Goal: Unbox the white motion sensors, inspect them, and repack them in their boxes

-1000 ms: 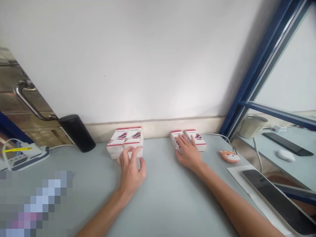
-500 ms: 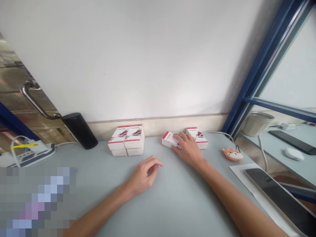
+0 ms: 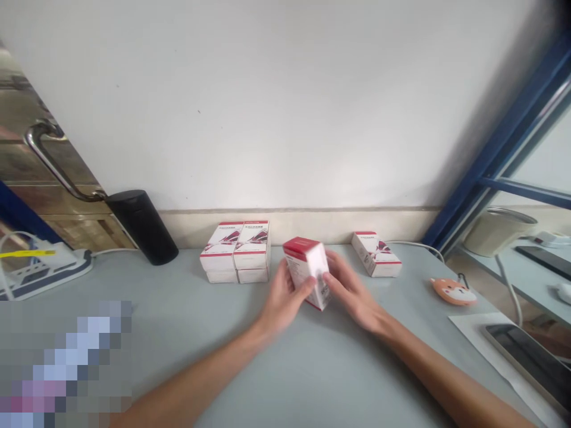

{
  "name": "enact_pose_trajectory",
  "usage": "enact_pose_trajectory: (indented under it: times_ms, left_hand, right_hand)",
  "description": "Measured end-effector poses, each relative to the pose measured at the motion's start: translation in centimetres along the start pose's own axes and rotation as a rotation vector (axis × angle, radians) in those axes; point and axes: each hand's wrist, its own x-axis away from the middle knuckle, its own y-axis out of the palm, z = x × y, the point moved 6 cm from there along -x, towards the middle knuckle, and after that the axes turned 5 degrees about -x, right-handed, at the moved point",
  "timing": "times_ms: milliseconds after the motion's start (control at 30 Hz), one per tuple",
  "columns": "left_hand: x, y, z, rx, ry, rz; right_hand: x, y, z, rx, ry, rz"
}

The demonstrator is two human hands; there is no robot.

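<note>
Between my two hands a small white and red carton [image 3: 307, 270] stands upright, its red end facing up and slightly tilted. My left hand [image 3: 285, 294] grips it from the left, thumb across the near face. On the other side my right hand [image 3: 350, 291] closes around the right edge, with its thumb on the white side. Left of the hands sit stacked cartons [image 3: 235, 252] of the same print, two side by side on top of others. Another such carton [image 3: 377, 255] lies flat to the right, beyond my right hand.
A black cylinder [image 3: 145, 229] leans near the wall at left, with a power strip [image 3: 49, 270] beside it. At right are an orange animal-faced pouch [image 3: 452, 292] and a phone [image 3: 526, 356] on white paper [image 3: 473, 327]. A blue frame [image 3: 499, 148] bounds the grey table's right side.
My right hand has lifted a carton off the table near the wall and brought it toward me, turned upright. My left hand has moved right and taken hold of it too.
</note>
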Motion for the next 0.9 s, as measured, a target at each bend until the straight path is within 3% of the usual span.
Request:
enact_pose_trajectory:
  times_ms: [67,233,400,567,633,700,800,833,900]
  left_hand:
    - [0.6,0.6,0.5,-0.076,0.042,-0.017]
    - [1.5,0.5,0.9,-0.263,0.117,0.093]
    - [1.7,0.1,0.4,-0.364,0.091,0.124]
    - [2.7,0.8,2.2,-0.666,0.487,0.140]
    - [3.5,1.0,3.0,-0.714,0.672,0.171]
    - [4.0,1.2,3.5,-0.785,0.780,0.186]
    - [3.8,1.4,3.4,-0.863,0.758,0.168]
    - [3.6,1.3,3.3,-0.856,0.733,0.171]
    - [3.3,1.0,3.2,-0.815,0.680,0.192]
  right_hand:
    - [0.6,0.2,-0.9,0.060,-0.089,0.083]
    - [1.7,0.0,-2.8,0.348,-0.352,0.263]
    - [1.4,-1.0,-3.0,0.235,-0.324,0.347]
    - [1.3,-3.7,-2.9,0.053,-0.156,0.645]
    - [0.8,-3.8,-2.2,-0.022,-0.035,0.625]
    - [0.1,-3.0,-1.2,-0.093,0.088,0.500]
    - [-0.6,-1.1,0.2,-0.128,0.230,0.239]
    - [-0.6,-0.8,0.5,-0.118,0.259,0.202]
    - [-0.5,-1.3,0.5,-0.042,0.231,0.274]
